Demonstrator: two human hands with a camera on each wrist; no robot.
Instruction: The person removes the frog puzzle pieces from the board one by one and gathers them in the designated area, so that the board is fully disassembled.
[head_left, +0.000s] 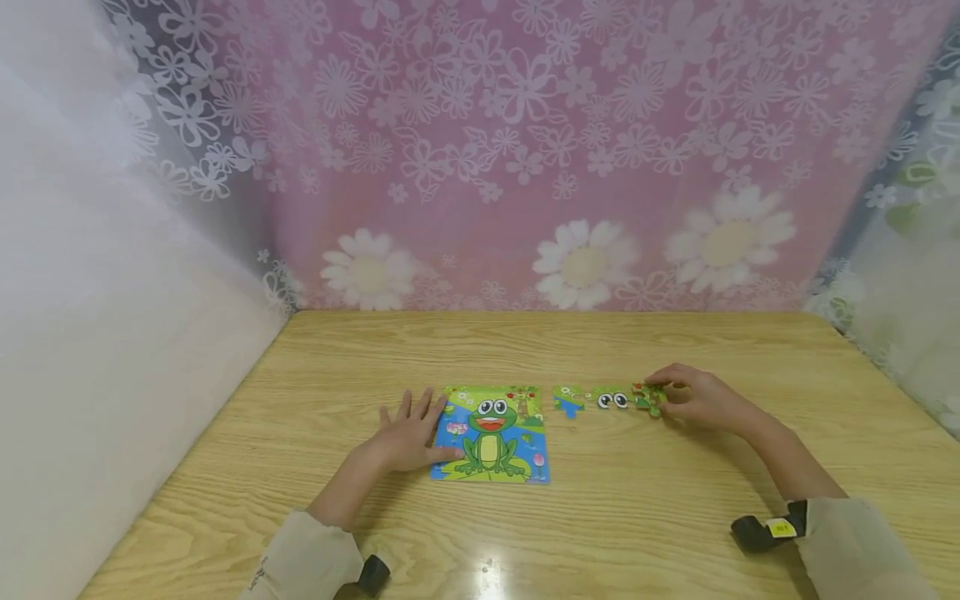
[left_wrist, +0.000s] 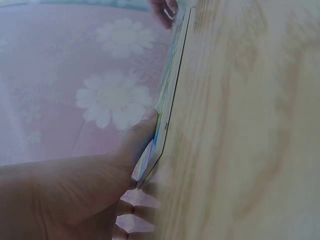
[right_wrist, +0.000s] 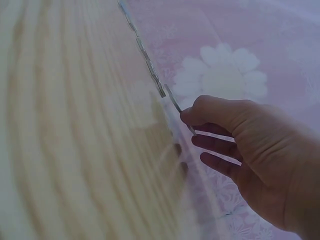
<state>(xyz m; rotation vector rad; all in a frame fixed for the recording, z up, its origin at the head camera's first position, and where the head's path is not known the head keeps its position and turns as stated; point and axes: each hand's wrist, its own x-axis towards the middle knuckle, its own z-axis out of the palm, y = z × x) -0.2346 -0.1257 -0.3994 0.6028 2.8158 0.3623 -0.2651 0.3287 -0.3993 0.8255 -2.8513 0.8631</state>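
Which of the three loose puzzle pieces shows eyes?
The middle piece; the left piece and the right piece, pinched by the right hand, show none.

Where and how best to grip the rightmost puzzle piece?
I'd pinch the rightmost puzzle piece by its right edge, coming from the right: it's thin, the eyes piece is at its left, and the right hand holds it from that side.

Under the left hand (head_left: 408, 437) and right hand (head_left: 701, 398) spreads a wood-grained tabletop (head_left: 637, 517), with a bright glare spot (head_left: 491, 579) nearer than both. Beyond the hands hangs a pink backdrop (head_left: 450, 125) patterned with white flowers, large daisies (head_left: 585, 265) along its bottom. Past the left hand rises a whitish wall (head_left: 112, 292); past the right, a pale flowered sheet (head_left: 900, 292).
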